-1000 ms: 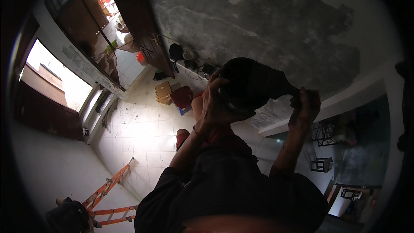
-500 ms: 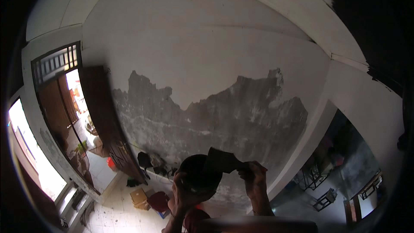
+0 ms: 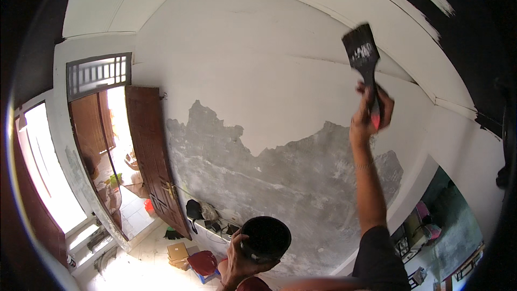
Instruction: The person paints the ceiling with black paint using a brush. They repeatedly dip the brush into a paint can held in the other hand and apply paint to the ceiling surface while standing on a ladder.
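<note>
My right hand (image 3: 372,109) is raised toward the ceiling at the upper right, its fingers wrapped round the handle of a wide flat paintbrush (image 3: 367,54). The brush points up, with dark bristles and a red tip at the handle's lower end. Low in the middle, my left hand (image 3: 240,263) grips a round black tub (image 3: 266,238) from its left side and underneath. The tub's inside looks dark; how much it holds I cannot tell. Above the brush, the white ceiling (image 3: 323,0) meets a black-painted part (image 3: 431,2) with ragged, streaky edges.
Ahead stands a white wall with a bare grey patch (image 3: 285,170). An open brown door (image 3: 151,151) is at the left. Cardboard boxes (image 3: 177,253), a dark red seat (image 3: 203,263) and a black bag (image 3: 194,209) lie below. A doorway (image 3: 447,221) opens at the right.
My right hand has lifted the brush from the tub's rim up toward the ceiling, the arm now stretched out. The tub in my left hand sits slightly lower and further right in view.
</note>
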`<state>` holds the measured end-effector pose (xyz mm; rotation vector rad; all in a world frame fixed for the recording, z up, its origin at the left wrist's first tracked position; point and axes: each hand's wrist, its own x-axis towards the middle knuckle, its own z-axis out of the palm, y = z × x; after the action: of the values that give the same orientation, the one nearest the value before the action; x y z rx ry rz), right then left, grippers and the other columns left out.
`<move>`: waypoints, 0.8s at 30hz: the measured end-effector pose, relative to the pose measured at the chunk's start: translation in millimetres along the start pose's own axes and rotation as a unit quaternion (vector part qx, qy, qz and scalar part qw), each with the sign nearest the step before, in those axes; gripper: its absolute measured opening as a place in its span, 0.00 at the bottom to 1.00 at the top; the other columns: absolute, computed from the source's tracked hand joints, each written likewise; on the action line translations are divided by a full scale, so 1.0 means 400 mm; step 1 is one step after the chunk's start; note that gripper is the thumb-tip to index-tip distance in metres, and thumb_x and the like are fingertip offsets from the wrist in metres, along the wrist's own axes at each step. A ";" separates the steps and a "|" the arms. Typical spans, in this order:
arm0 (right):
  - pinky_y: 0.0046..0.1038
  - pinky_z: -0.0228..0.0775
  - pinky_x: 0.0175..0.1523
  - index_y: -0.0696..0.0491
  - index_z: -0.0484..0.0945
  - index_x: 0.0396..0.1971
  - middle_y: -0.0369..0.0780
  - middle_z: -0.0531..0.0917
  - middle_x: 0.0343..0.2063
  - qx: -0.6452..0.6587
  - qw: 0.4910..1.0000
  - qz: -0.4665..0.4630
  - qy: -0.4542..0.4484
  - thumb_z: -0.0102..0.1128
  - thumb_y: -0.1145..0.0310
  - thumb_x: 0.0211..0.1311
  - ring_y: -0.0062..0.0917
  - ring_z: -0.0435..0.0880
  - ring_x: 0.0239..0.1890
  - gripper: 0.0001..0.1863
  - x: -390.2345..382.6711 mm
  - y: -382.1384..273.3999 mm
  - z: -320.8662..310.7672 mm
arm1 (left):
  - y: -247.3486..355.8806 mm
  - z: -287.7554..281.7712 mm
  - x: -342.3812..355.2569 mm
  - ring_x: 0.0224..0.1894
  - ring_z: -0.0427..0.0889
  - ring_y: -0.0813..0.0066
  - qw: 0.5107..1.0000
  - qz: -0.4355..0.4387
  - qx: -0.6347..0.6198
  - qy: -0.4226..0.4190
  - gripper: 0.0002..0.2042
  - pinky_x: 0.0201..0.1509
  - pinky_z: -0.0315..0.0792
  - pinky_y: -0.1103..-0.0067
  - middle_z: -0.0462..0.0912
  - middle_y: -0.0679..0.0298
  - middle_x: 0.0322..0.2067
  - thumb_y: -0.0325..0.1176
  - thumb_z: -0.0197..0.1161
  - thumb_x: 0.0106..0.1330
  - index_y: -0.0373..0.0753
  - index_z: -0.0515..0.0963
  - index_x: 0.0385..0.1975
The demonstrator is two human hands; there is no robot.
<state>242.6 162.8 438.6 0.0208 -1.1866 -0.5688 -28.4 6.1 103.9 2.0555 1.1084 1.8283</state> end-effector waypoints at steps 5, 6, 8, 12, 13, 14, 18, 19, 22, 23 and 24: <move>0.28 0.82 0.45 0.58 0.80 0.45 0.44 0.87 0.40 -0.071 0.973 -0.216 -0.048 0.68 0.72 0.65 0.28 0.89 0.41 0.12 0.214 0.149 0.221 | -0.038 -0.034 -0.032 0.58 0.75 0.45 0.999 -0.032 -0.004 0.018 0.52 0.57 0.74 0.56 0.69 0.45 0.58 0.46 0.88 0.35 0.47 0.56 0.60; 0.27 0.82 0.45 0.58 0.81 0.46 0.43 0.88 0.40 -0.095 0.962 -0.249 -0.052 0.69 0.72 0.63 0.28 0.89 0.40 0.13 0.253 0.164 0.254 | -0.043 -0.040 -0.037 0.58 0.75 0.46 0.999 -0.039 -0.008 0.023 0.52 0.57 0.74 0.56 0.68 0.45 0.58 0.45 0.88 0.36 0.47 0.56 0.60; 0.26 0.82 0.45 0.56 0.81 0.45 0.41 0.88 0.40 -0.101 0.951 -0.284 -0.063 0.70 0.72 0.62 0.28 0.89 0.40 0.13 0.323 0.186 0.320 | -0.055 -0.052 -0.045 0.58 0.75 0.46 0.998 -0.050 -0.013 0.030 0.52 0.57 0.74 0.56 0.68 0.45 0.59 0.44 0.87 0.36 0.47 0.56 0.61; 0.27 0.82 0.44 0.56 0.81 0.45 0.42 0.87 0.39 -0.128 0.935 -0.320 -0.078 0.69 0.72 0.63 0.29 0.89 0.40 0.12 0.428 0.209 0.405 | -0.096 -0.063 -0.052 0.59 0.74 0.46 0.997 -0.061 -0.029 0.038 0.52 0.58 0.74 0.56 0.67 0.45 0.59 0.42 0.87 0.36 0.46 0.56 0.62; 0.26 0.81 0.44 0.56 0.81 0.45 0.42 0.87 0.39 -0.139 0.933 -0.319 -0.091 0.68 0.72 0.64 0.28 0.89 0.40 0.12 0.449 0.214 0.416 | -0.107 -0.062 -0.054 0.59 0.74 0.46 0.997 -0.064 -0.036 0.040 0.52 0.58 0.74 0.57 0.67 0.45 0.59 0.42 0.87 0.37 0.46 0.56 0.62; 0.25 0.81 0.44 0.57 0.81 0.45 0.41 0.88 0.39 -0.150 0.931 -0.316 -0.104 0.68 0.71 0.65 0.28 0.89 0.40 0.11 0.464 0.224 0.428 | -0.120 -0.058 -0.055 0.59 0.74 0.46 0.996 -0.068 -0.043 0.043 0.52 0.58 0.74 0.57 0.67 0.45 0.60 0.41 0.86 0.37 0.46 0.56 0.63; 0.26 0.80 0.43 0.54 0.81 0.46 0.41 0.87 0.37 -0.192 0.922 -0.307 -0.137 0.67 0.69 0.66 0.29 0.88 0.37 0.12 0.526 0.280 0.451 | -0.162 -0.038 -0.038 0.59 0.74 0.46 0.995 -0.053 -0.062 0.055 0.53 0.58 0.75 0.57 0.66 0.45 0.61 0.39 0.86 0.37 0.45 0.55 0.64; 0.28 0.80 0.43 0.52 0.81 0.47 0.42 0.86 0.38 -0.210 0.918 -0.307 -0.135 0.68 0.69 0.65 0.33 0.88 0.38 0.12 0.543 0.296 0.448 | -0.161 -0.038 -0.036 0.59 0.73 0.46 0.996 -0.042 -0.064 0.055 0.53 0.58 0.75 0.57 0.65 0.45 0.61 0.39 0.86 0.37 0.45 0.55 0.64; 0.32 0.81 0.44 0.52 0.80 0.47 0.44 0.85 0.39 -0.244 0.893 -0.364 -0.102 0.68 0.71 0.63 0.37 0.87 0.40 0.13 0.588 0.338 0.414 | -0.143 -0.060 -0.021 0.60 0.73 0.46 0.997 -0.013 -0.067 0.047 0.53 0.58 0.75 0.57 0.65 0.45 0.62 0.38 0.85 0.37 0.46 0.55 0.64; 0.34 0.81 0.45 0.52 0.80 0.47 0.44 0.85 0.40 -0.254 0.895 -0.348 -0.115 0.68 0.72 0.62 0.40 0.86 0.42 0.14 0.589 0.348 0.387 | -0.133 -0.075 -0.017 0.60 0.73 0.46 0.997 -0.006 -0.070 0.036 0.53 0.58 0.75 0.57 0.65 0.45 0.62 0.38 0.85 0.37 0.46 0.55 0.64; 0.33 0.81 0.44 0.53 0.80 0.48 0.43 0.85 0.41 -0.280 0.884 -0.356 -0.112 0.68 0.74 0.61 0.38 0.87 0.42 0.15 0.583 0.355 0.360 | -0.123 -0.091 -0.012 0.60 0.72 0.46 0.997 0.001 -0.074 0.025 0.53 0.59 0.75 0.57 0.65 0.45 0.62 0.38 0.85 0.37 0.46 0.55 0.64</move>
<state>233.1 224.6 741.0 -0.1108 -1.1824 -1.5904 -81.4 25.5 80.1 1.9392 0.9527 1.9091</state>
